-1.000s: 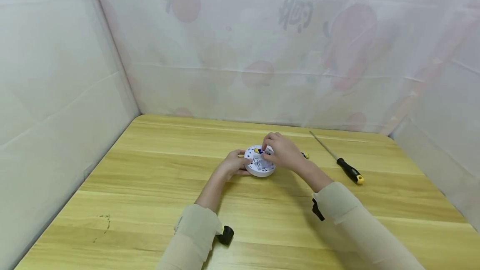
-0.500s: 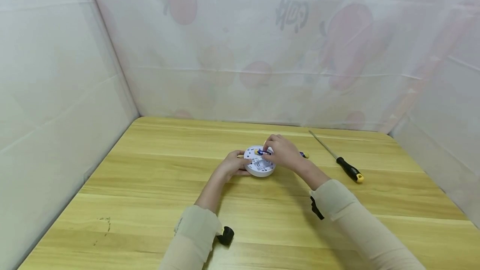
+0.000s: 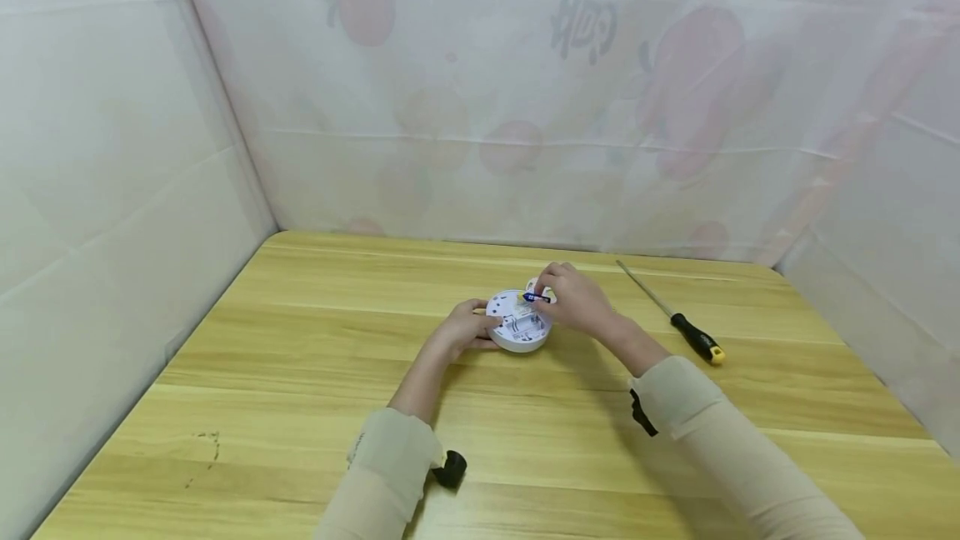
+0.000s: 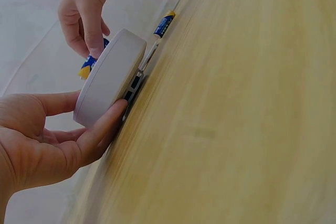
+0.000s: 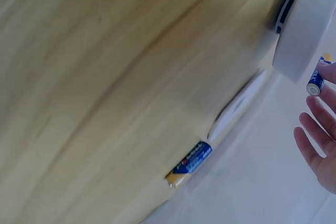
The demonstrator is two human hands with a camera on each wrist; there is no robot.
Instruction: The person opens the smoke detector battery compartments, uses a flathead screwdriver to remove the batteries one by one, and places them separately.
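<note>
A round white device [image 3: 517, 325] lies on the wooden table [image 3: 300, 373] with its open back facing up. My left hand [image 3: 468, 327] grips its left rim, thumb and fingers on the side wall [image 4: 107, 85]. Just above the device's far right edge, my right hand [image 3: 577, 304] pinches a blue and yellow battery [image 3: 536, 297] by its end. The left wrist view shows that battery [image 4: 89, 65] behind the device. In the right wrist view it [image 5: 316, 82] hangs beside the device [image 5: 304, 30].
A second blue and yellow battery [image 5: 190, 163] lies on the table behind the device, next to a flat white piece [image 5: 239, 103]. A black-handled screwdriver [image 3: 696, 338] lies to the right. White sheeted walls close the table's left, back and right sides.
My right hand has drawn the battery a little up and back to the right, uncovering the device's open compartment. The left hand has stayed on the rim.
</note>
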